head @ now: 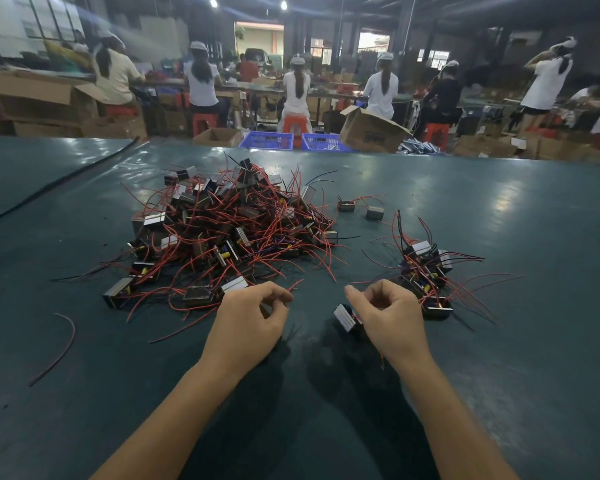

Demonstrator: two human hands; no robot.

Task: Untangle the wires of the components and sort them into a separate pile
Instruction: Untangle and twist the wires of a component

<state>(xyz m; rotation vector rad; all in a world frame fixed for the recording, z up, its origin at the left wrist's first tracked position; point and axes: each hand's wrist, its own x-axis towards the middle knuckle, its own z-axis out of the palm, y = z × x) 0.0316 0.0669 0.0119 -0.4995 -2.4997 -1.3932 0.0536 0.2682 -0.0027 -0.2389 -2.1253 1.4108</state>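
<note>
1. Nearest: two bare forearms over the bench (534, 341), hands side by side, close but apart, between the two piles.
2. Left hand (253, 317): fingers curled, thumb and forefinger pinching the end of a red wire (297, 285). Other end hidden in the hand; cannot tell where it leads.
3. Right hand (388, 317): fingers curled round a single component (345, 317), its pale metal face showing just left of the thumb, low over the bench.
4. Step in hand, as judged: freeing this component's leads before adding it to the sorted pile (426, 271).
5. Method: keep the body steady in the right hand and draw the pinched wire out slowly along its own length. Stop at any snag and trace the lead back to the crossing rather than tugging. Thin leads, probably prone to kinking or tearing at the joint under a jerk.
6. Pull away from the tangled heap (229, 230), to avoid dragging neighbouring parts along.
7. Positions: tangled heap ahead and to the left, its near edge just beyond the left knuckles. Sorted pile ahead and to the right, just beside the right fingers. Short carry for the drop.
8. Also noted: two loose components (346, 205) between the piles, farther back, and a stray wire (70, 342) well to the left.
</note>
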